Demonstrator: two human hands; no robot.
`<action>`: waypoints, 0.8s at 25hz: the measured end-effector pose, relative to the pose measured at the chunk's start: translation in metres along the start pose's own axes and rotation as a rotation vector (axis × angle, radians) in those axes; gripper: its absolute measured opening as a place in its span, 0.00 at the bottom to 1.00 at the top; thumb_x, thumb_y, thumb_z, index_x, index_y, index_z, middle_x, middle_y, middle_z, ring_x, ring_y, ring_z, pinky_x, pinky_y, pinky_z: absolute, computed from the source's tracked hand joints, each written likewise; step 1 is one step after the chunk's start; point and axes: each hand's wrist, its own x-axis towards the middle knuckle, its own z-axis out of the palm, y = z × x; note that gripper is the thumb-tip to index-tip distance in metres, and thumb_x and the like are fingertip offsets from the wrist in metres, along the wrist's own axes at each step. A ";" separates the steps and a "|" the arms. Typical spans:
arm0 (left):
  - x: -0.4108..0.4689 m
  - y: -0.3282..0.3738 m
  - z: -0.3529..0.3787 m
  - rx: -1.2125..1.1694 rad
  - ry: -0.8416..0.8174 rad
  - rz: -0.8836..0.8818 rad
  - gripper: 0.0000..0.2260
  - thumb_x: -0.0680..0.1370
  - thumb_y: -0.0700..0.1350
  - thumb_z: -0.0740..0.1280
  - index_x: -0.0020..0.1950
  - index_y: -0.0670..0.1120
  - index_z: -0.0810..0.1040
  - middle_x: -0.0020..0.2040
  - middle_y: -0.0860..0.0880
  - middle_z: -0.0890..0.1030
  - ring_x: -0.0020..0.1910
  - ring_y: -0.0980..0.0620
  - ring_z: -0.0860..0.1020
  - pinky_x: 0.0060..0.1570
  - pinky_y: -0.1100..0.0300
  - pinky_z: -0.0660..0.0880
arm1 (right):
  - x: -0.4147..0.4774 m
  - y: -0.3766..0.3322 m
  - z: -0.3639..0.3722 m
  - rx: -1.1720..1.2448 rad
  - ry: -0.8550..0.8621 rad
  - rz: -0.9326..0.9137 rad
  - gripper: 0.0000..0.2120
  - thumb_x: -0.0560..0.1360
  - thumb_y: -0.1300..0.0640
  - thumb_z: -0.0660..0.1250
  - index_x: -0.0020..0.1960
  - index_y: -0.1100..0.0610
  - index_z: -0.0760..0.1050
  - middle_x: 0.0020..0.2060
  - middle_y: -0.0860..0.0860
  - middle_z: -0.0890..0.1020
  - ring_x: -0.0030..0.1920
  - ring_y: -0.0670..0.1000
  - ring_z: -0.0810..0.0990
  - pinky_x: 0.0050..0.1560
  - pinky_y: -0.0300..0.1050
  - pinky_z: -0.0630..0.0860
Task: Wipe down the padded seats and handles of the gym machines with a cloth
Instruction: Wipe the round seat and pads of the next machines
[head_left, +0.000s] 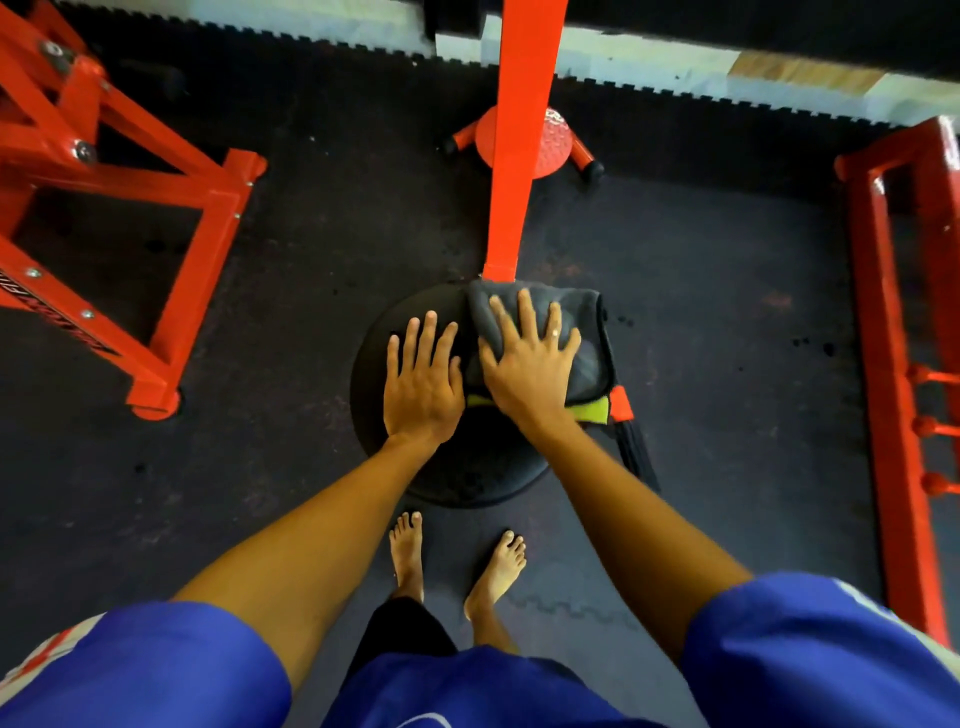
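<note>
Keep the left hand (423, 379) flat on the seat (467, 475), right hand (524, 364) flat pressing the cloth (584, 319), and rub everywhere.

I see a dark rubber floor (311, 234) of jigsaw-edged mats across most of the frame. At centre is a round black padded seat (374, 364). A grey cloth (587, 332) with a yellow-green edge lies on its right half. The right hand (527, 364) presses flat on the cloth, and the left hand (423, 376) lies flat on the bare pad beside it. On the floor stand a red frame (171, 291) at upper left, a red rack (883, 364) along the right edge, and two bare feet (408, 545) just below the seat.
</note>
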 end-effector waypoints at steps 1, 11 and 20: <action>0.001 0.000 0.000 -0.010 -0.002 0.001 0.23 0.85 0.51 0.52 0.80 0.49 0.66 0.81 0.45 0.62 0.81 0.44 0.58 0.79 0.42 0.55 | -0.033 0.002 0.007 -0.010 0.052 -0.036 0.30 0.81 0.37 0.54 0.82 0.42 0.61 0.82 0.51 0.61 0.81 0.67 0.54 0.74 0.76 0.54; -0.003 0.004 -0.005 0.012 -0.015 -0.041 0.22 0.84 0.51 0.54 0.78 0.49 0.68 0.79 0.44 0.67 0.79 0.42 0.63 0.77 0.42 0.59 | 0.021 0.027 -0.018 0.234 -0.100 0.191 0.32 0.80 0.33 0.56 0.81 0.37 0.55 0.81 0.49 0.59 0.73 0.70 0.65 0.70 0.69 0.64; 0.020 -0.025 -0.022 0.111 -0.119 0.262 0.22 0.83 0.52 0.57 0.72 0.41 0.72 0.70 0.39 0.74 0.68 0.36 0.72 0.68 0.41 0.68 | -0.064 0.034 0.000 0.079 0.001 -0.023 0.33 0.76 0.28 0.55 0.80 0.33 0.58 0.83 0.47 0.57 0.79 0.71 0.56 0.69 0.76 0.63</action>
